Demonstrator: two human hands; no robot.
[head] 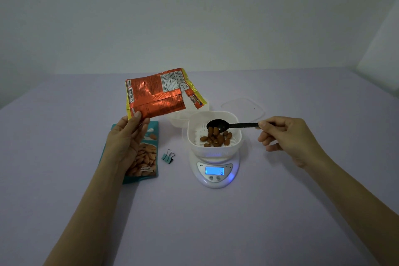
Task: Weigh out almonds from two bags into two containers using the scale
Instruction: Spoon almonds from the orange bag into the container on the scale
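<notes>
My left hand (pixel 127 136) pinches the lower corner of an orange foil almond bag (pixel 155 93), held up above the table with its torn end toward the right. My right hand (pixel 285 138) grips the handle of a black spoon (pixel 228 125), whose bowl is tipped over a white perforated container (pixel 213 134). Several almonds (pixel 216 138) lie in that container, some dropping from the spoon. The container stands on a white digital scale (pixel 214 170) whose lit display reads 16. A teal almond bag (pixel 144 153) lies flat under my left hand. A second white container (pixel 179 117) stands behind, partly hidden by the orange bag.
A teal binder clip (pixel 168 156) lies between the teal bag and the scale. A clear lid (pixel 244 108) rests on the table behind the scale to the right. The table (pixel 205 222) is pale lilac and meets a plain wall at the back.
</notes>
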